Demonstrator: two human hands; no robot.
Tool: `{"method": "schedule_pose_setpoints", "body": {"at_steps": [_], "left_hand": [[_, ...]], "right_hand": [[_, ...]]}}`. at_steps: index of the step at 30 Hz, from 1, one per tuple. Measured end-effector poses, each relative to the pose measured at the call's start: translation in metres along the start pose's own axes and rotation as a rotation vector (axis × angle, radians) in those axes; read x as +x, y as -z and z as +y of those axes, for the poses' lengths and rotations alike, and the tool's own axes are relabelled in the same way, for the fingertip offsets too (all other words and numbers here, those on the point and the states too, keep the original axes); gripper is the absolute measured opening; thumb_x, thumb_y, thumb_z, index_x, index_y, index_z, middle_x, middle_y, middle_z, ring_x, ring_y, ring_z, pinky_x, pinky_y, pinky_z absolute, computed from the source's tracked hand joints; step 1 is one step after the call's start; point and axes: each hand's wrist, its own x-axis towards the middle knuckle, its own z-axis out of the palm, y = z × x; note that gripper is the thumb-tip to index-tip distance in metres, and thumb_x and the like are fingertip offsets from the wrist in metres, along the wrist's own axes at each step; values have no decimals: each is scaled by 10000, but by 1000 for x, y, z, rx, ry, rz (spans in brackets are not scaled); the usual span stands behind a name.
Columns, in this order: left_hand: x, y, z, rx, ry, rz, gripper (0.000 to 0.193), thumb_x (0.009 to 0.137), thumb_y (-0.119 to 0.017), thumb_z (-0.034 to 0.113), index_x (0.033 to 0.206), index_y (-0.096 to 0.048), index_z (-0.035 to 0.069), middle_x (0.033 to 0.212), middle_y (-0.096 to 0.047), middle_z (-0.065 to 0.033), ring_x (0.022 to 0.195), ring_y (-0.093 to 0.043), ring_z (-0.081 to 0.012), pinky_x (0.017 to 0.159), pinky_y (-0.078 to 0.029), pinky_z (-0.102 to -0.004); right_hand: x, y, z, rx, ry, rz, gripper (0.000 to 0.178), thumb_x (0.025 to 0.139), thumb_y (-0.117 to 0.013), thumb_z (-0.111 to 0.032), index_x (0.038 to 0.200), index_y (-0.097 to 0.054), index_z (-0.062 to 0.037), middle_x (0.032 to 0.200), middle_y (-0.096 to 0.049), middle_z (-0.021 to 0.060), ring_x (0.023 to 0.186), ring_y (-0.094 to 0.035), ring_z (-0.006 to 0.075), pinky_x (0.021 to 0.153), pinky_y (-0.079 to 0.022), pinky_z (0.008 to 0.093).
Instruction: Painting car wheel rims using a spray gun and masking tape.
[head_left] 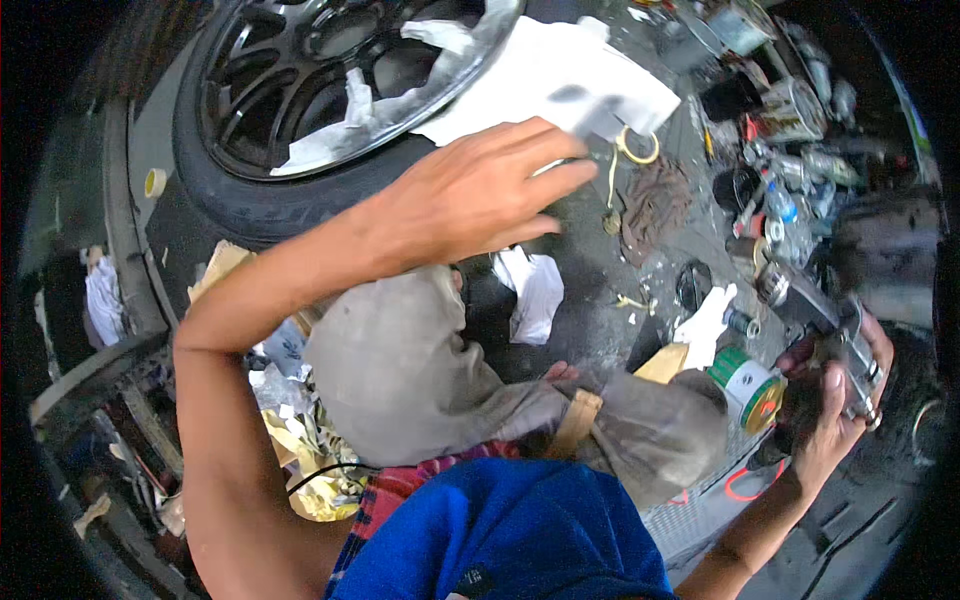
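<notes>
My left hand (490, 190) hangs in the air in front of me, palm down, its fingers apart and nothing in them. Beyond it lies a wheel with a black multi-spoke rim (262, 118) and a dark tyre (240, 205); whitish pieces or patches cover parts of the rim. White sheets of paper (545, 75) lie against the wheel's right side. Far to the right, my right hand (835, 400) is wrapped round a grey metal tool that looks like a spray gun (812, 295). Its silver round end points toward the floor clutter, and part of it blends into the dark background.
A green-labelled tin (735, 375) stands beside my right knee. A tape roll (640, 146) and a brown rag (655, 208) lie ahead. Cans and bottles (785, 205) crowd the right side. Crumpled yellow paper (305, 470) lies at my left; a white cloth (538, 298) lies before my legs.
</notes>
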Motion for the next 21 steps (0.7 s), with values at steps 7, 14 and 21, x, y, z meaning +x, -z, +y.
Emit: {"method": "schedule_pose_setpoints", "body": {"at_steps": [7, 14, 21], "left_hand": [[-67, -12, -44, 177, 58, 92, 437, 782, -771, 68, 1199, -672, -20, 1249, -650, -136, 1124, -644, -317, 942, -543, -427], [-68, -26, -60, 95, 95, 172, 459, 797, -620, 152, 1209, -691, -39, 1128, -665, -138, 1000, -658, -285, 875, -559, -397], [-70, -30, -62, 42, 113, 170, 480, 780, -630, 157, 1214, -697, -36, 1133, -667, -143, 1004, -663, -293, 876, -566, -404]], "right_hand": [[94, -110, -28, -19, -13, -298, 450, 987, -687, -157, 1368, -538, 30, 1042, -688, 112, 785, -658, 146, 733, -559, 279], [122, -158, -17, -68, -131, -276, 434, 1006, -681, -179, 1371, -546, 14, 929, -698, 85, 735, -638, 118, 655, -498, 238], [126, -152, -10, -159, -160, -168, 463, 1036, -646, -269, 1409, -514, -30, 870, -712, 69, 663, -630, 79, 538, -425, 191]]}}
